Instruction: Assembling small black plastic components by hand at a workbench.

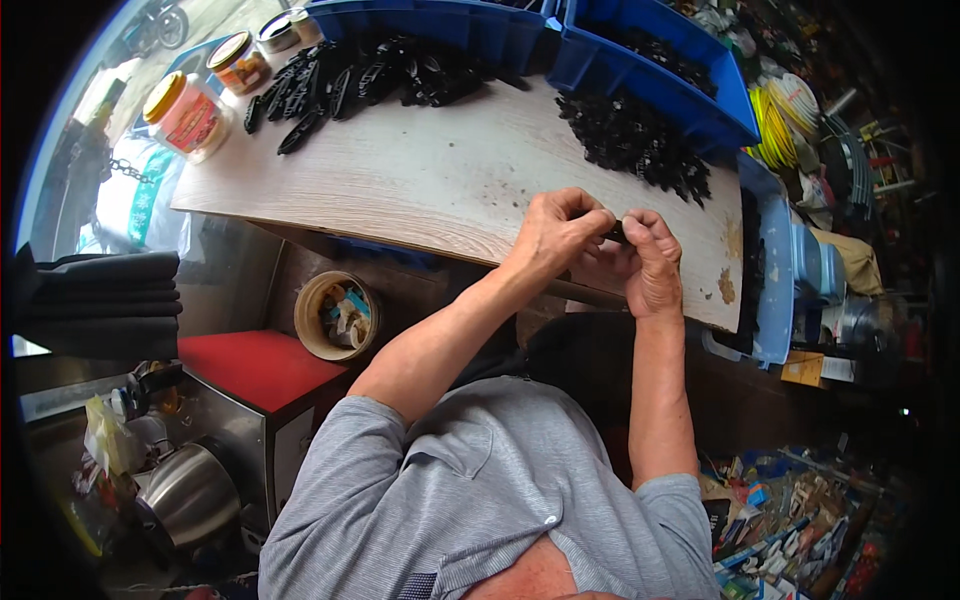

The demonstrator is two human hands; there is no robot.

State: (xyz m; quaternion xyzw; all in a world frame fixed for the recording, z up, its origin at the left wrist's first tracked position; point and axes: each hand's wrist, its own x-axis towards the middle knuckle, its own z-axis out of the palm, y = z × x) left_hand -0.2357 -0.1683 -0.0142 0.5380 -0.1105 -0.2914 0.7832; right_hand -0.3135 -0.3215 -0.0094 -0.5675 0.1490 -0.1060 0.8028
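Note:
Above the table's near edge, my left hand (556,232) and my right hand (652,262) meet, fingertips pinched on a small black plastic part (617,232). Most of that part is hidden behind the fingers. Beyond them, to the right, lies a heap of small black plastic pieces (630,145). Farther off to the left is a pile of longer black plastic pieces (345,80). Both heaps rest on the pale wood-grain table (400,170), apart from my hands.
Two blue bins (655,75) (450,30) stand along the table's far side. Lidded jars (190,125) are at its left end. Below sit a round bucket (337,318) with scraps and a red-topped cabinet (255,365). A light-blue crate (775,270) adjoins the right edge.

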